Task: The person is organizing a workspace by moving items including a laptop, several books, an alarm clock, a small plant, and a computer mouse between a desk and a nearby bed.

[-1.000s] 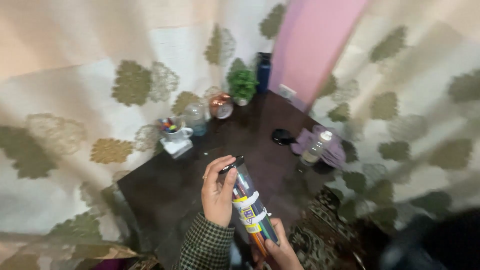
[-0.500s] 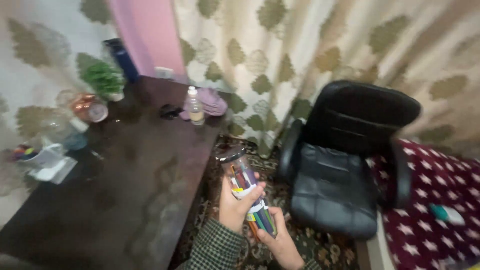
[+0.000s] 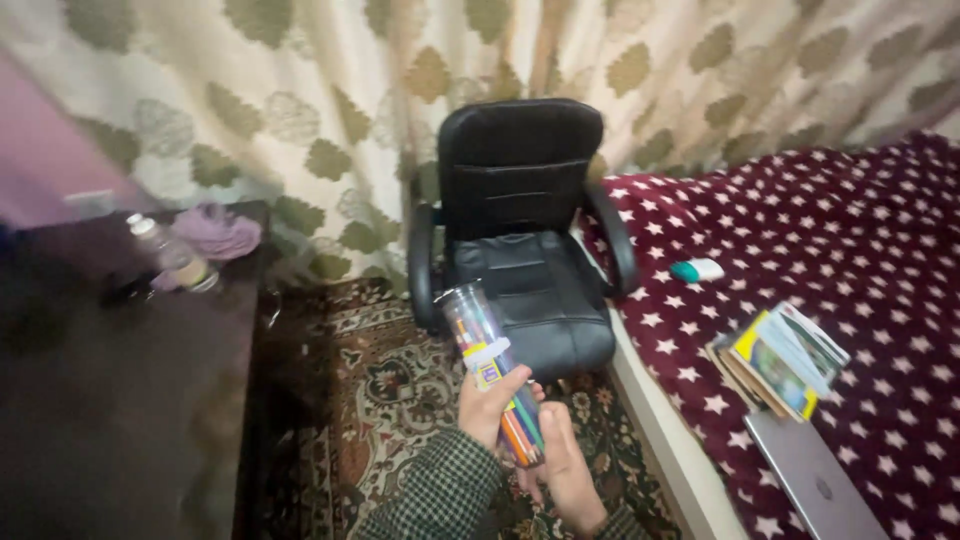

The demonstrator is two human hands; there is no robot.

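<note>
Both grips clamp the clear tube of coloured pens (image 3: 487, 360): left hand (image 3: 490, 408) mid-body, right hand (image 3: 562, 470) at its 6 o'clock end. It looks light, rigid, slick plastic; best held around the body.

Chair between table and bed

The chair (image 3: 525, 240) stands before the curtain (image 3: 330, 110), table (image 3: 120, 380) to its left, bed (image 3: 850, 300) right, books (image 3: 780, 360) on the bed.

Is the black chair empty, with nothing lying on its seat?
Yes, the chair shows only bare black cushion on its seat; the tube of pens is held in front of it by both hands.
</note>
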